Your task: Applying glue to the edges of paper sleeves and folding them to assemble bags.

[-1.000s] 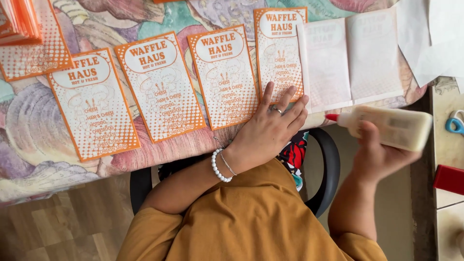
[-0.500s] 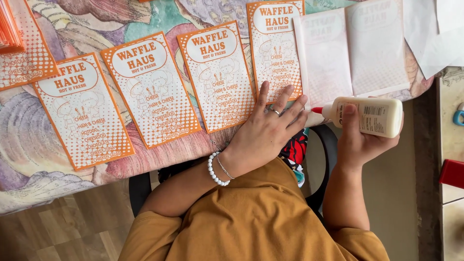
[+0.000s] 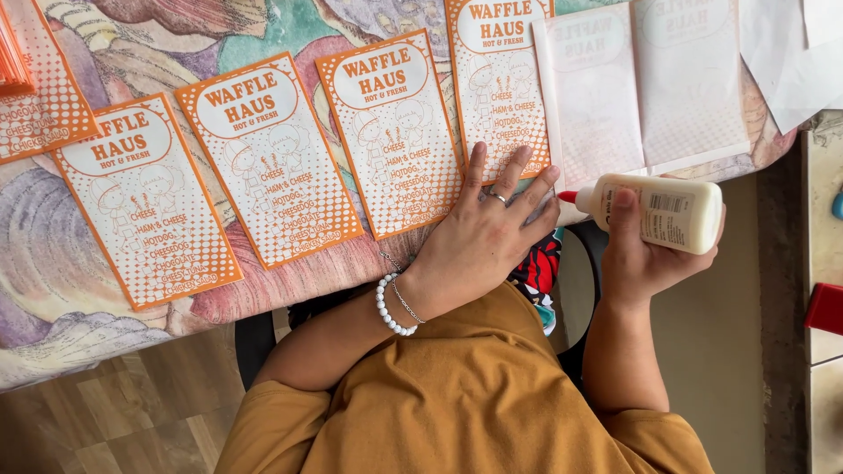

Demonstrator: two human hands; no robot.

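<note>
My left hand (image 3: 479, 250) lies flat on the table edge, fingers spread over the lower corner of an orange-and-white printed card (image 3: 496, 79). It wears a ring and a white bead bracelet. My right hand (image 3: 637, 263) grips a cream glue bottle (image 3: 663, 211) held sideways, its red tip pointing left, close to my left fingertips. Three more matching cards (image 3: 391, 132) (image 3: 268, 158) (image 3: 145, 202) lie in a row to the left. Two pale face-down sheets (image 3: 597, 96) (image 3: 689, 79) lie just above the bottle.
A patterned tablecloth (image 3: 53, 281) covers the table. A stack of orange cards (image 3: 13, 53) sits at the top left, loose white paper (image 3: 790, 61) at the top right. A red object (image 3: 825, 307) rests on a side surface at the right. A black chair (image 3: 255, 342) is under me.
My right hand has brought the glue bottle left and slightly up, from off to the right to beside my left fingertips. My left hand has stayed on the card.
</note>
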